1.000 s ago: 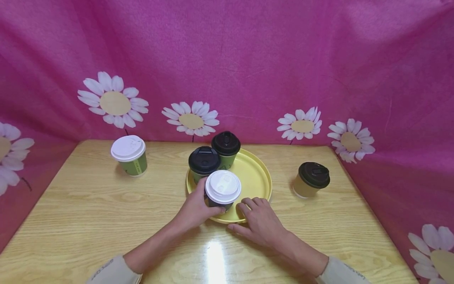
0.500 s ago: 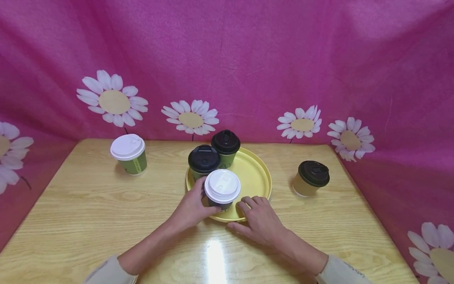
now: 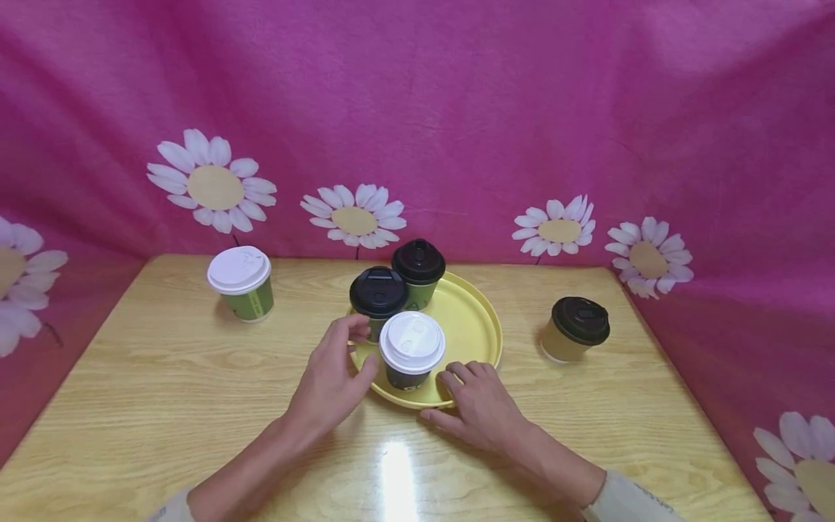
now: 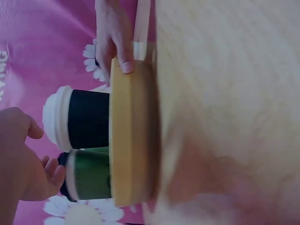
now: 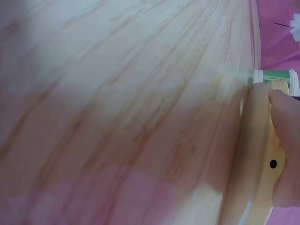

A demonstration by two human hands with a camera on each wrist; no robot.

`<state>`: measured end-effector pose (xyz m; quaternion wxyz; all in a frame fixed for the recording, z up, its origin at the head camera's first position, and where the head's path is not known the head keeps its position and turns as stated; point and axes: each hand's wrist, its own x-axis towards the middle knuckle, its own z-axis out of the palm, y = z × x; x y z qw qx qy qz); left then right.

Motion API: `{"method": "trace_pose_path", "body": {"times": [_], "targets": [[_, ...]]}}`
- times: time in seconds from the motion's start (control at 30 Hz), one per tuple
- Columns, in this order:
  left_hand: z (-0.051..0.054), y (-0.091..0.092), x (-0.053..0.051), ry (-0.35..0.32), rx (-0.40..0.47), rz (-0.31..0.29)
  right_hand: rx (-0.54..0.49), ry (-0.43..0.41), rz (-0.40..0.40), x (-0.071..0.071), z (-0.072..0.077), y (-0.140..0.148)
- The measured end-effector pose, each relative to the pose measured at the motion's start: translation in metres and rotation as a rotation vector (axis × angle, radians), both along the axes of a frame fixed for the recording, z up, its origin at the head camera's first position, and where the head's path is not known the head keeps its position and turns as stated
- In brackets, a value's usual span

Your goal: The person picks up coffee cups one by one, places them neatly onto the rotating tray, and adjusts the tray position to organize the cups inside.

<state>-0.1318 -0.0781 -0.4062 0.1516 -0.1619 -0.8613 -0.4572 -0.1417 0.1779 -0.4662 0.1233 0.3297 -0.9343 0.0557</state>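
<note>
A dark paper cup with a white lid (image 3: pixel 412 348) stands upright on the front of a round yellow tray (image 3: pixel 466 319). My left hand (image 3: pixel 329 377) is just left of that cup, fingers spread and holding nothing; the left wrist view shows a gap between hand and lid. My right hand (image 3: pixel 479 406) pinches the tray's near rim, thumb outside and fingers over the inside. Behind the white-lidded cup are two green cups with black lids, a nearer cup (image 3: pixel 378 293) and a farther cup (image 3: pixel 420 272), close together on the tray.
A green cup with a white lid (image 3: pixel 244 283) stands on the wooden table (image 3: pixel 163 391) at the back left. To the tray's right is a tan cup with a black lid (image 3: pixel 574 330). A pink flowered cloth (image 3: pixel 457 123) hangs behind and along both sides.
My left hand has let go of the white-lidded cup and drawn back to the left, fingers opening. The cup stays on the tray, and my right hand keeps its place at the rim.
</note>
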Motion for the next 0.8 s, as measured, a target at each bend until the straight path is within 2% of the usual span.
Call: {"method": "trace_pose_path", "body": {"times": [0.07,0.2,0.43,0.57,0.8], "targets": [[0.006,0.002,0.000,0.063,-0.087,-0.010,0.001,-0.003,-0.002,0.000,0.000,0.001],[0.014,0.010,0.000,0.180,-0.249,-0.072,0.001,-0.004,0.000,0.000,-0.001,0.001],[0.015,0.029,-0.006,0.347,-0.388,-0.161,-0.014,0.018,0.008,-0.001,-0.001,0.002],[0.014,0.037,-0.009,0.395,-0.450,-0.192,-0.023,0.016,0.009,-0.001,0.000,0.002],[0.012,0.039,-0.010,0.438,-0.523,-0.203,-0.024,0.020,0.009,0.000,0.000,0.000]]}}
